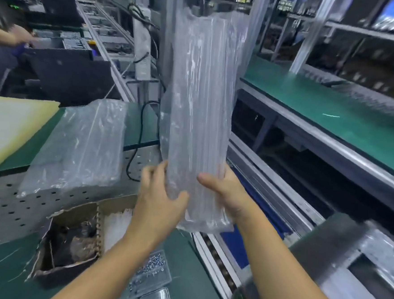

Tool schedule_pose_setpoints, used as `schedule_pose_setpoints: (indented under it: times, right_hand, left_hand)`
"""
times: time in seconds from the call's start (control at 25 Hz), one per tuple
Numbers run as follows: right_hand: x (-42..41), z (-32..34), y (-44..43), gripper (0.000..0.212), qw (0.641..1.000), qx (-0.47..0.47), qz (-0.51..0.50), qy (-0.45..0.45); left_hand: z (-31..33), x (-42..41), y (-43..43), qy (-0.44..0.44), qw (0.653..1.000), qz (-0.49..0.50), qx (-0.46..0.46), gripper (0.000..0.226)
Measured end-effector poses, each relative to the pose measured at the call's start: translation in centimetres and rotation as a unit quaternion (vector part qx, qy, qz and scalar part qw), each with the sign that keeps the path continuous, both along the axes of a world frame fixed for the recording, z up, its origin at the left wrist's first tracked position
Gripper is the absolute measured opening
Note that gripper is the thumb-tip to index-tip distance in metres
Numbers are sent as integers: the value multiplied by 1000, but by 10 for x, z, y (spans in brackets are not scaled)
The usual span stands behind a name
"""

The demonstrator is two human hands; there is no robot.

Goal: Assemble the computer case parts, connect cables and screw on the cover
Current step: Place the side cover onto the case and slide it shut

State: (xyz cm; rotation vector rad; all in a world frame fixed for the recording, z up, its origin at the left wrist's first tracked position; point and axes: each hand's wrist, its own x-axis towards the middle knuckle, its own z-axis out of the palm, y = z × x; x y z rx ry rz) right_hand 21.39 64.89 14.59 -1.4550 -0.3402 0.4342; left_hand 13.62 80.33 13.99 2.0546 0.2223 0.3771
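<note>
1. Nearest, a clear tray of screws (153,266) sits on the green worktop (186,260) between the forearms. A torn cardboard box (73,234) stands just to its left. No hand is on the screws, so fastening the cover looks some way off.
2. At near right the computer case (337,259) lies by the conveyor rail (288,197). It is motion-blurred, so I cannot tell whether its cover is on or any cable is plugged in.
3. Just beyond, the left hand (162,193) and the right hand (225,191) grip the lower end of a tall clear plastic bag (199,102). On each hand the thumb lies across the front and the fingers are curled behind, pinching the film.
4. The bag stands upright above the gap between worktop and conveyor. It looks like packaging being handled, so the task seems at an early stage, with assembly, cabling and screwing all left.
5. To the left, a second bag (79,145) lies on a perforated metal panel (1,205), beside a yellow foam sheet (11,127). That side is crowded.
6. Farther off, a black cable (141,131) and an upright post stand close behind the bag. The far green bench (322,106) on the right offers the open room.
</note>
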Motion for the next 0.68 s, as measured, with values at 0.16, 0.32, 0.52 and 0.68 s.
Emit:
schedule_pose_setpoints:
  times: [0.16, 0.32, 0.52, 0.68]
  right_hand:
    - [-25, -7, -71, 61, 997, -65, -48, -12]
    - [-56, -13, -127, 68, 979, -168, -110, -35]
    - [-110, -14, -208, 70, 940, -269, -208, -4]
    - [-161, -7, -280, 69, 917, -243, -317, 5]
  left_hand:
    - [-17, 13, -53, 39, 961, -176, -211, 66]
    - [-28, 21, -105, 84, 869, -258, -413, 84]
    - [-47, 17, -196, 190, 781, -324, -499, 93]
    - [-56, -9, -284, 233, 721, -458, -465, 63]
